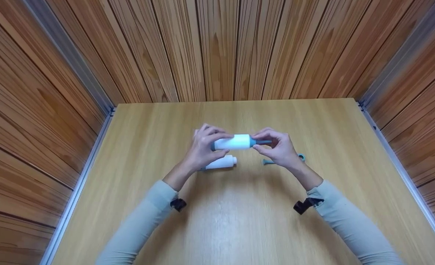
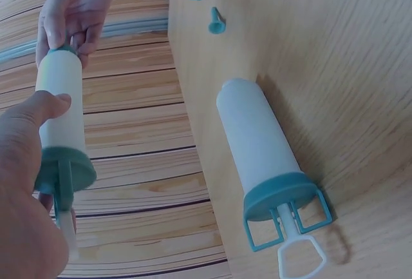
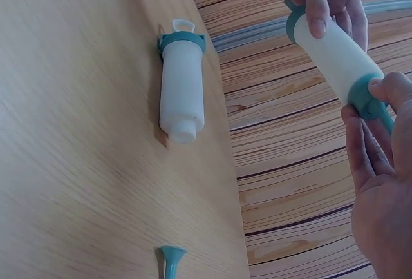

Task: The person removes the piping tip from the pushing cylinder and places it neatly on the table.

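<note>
My left hand [image 1: 204, 143] grips a white icing syringe [image 1: 241, 142] around its barrel, held sideways above the table. Its teal end collar and pale plunger show below the left palm in the left wrist view. At the other end, my right hand [image 1: 279, 148] pinches a teal nozzle cap [image 3: 365, 96] between thumb and fingers. The slim spout of that cap points away from the barrel, toward the right palm. A second icing syringe [image 2: 261, 140] lies on the table below the left hand, with a teal handle collar, a white pull ring and no nozzle on its tip.
A loose teal nozzle [image 3: 171, 261] lies on the table under the right hand, beside a small round teal piece [image 1: 301, 157]. Wood-patterned walls [image 1: 217, 51] stand behind and at both sides of the table [image 1: 224, 228], with metal rails along its sides.
</note>
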Demonstrator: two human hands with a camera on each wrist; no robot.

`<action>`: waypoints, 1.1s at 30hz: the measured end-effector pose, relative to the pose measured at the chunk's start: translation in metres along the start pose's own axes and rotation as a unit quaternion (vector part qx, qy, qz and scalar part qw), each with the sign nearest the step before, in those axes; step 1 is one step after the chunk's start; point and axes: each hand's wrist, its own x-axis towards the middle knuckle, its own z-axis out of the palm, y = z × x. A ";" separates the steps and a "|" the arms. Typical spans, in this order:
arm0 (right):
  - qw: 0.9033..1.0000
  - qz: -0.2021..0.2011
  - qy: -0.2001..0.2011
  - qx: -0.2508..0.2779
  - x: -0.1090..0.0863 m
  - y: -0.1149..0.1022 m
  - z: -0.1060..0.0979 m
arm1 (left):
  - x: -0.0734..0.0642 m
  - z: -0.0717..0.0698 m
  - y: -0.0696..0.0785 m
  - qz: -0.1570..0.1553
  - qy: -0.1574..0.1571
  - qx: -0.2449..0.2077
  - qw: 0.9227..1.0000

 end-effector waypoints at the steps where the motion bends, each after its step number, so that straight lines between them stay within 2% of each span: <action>1: 1.000 0.004 0.003 0.000 -0.001 0.000 0.000 | 0.000 -0.001 0.000 0.003 -0.004 -0.001 1.000; 10: 0.999 0.008 0.019 0.026 -0.006 0.001 -0.005 | -0.002 -0.010 -0.006 0.040 -0.024 -0.029 0.998; 15: 0.999 0.013 0.025 0.036 -0.008 -0.003 -0.005 | -0.003 -0.015 -0.007 0.056 -0.015 -0.061 0.996; 24: 0.997 0.046 0.033 0.044 -0.009 -0.010 -0.003 | -0.003 -0.020 -0.005 0.061 0.006 -0.108 0.992; 33: 0.996 0.050 0.028 0.065 -0.009 -0.016 0.000 | -0.003 -0.021 -0.002 0.082 0.030 -0.114 0.990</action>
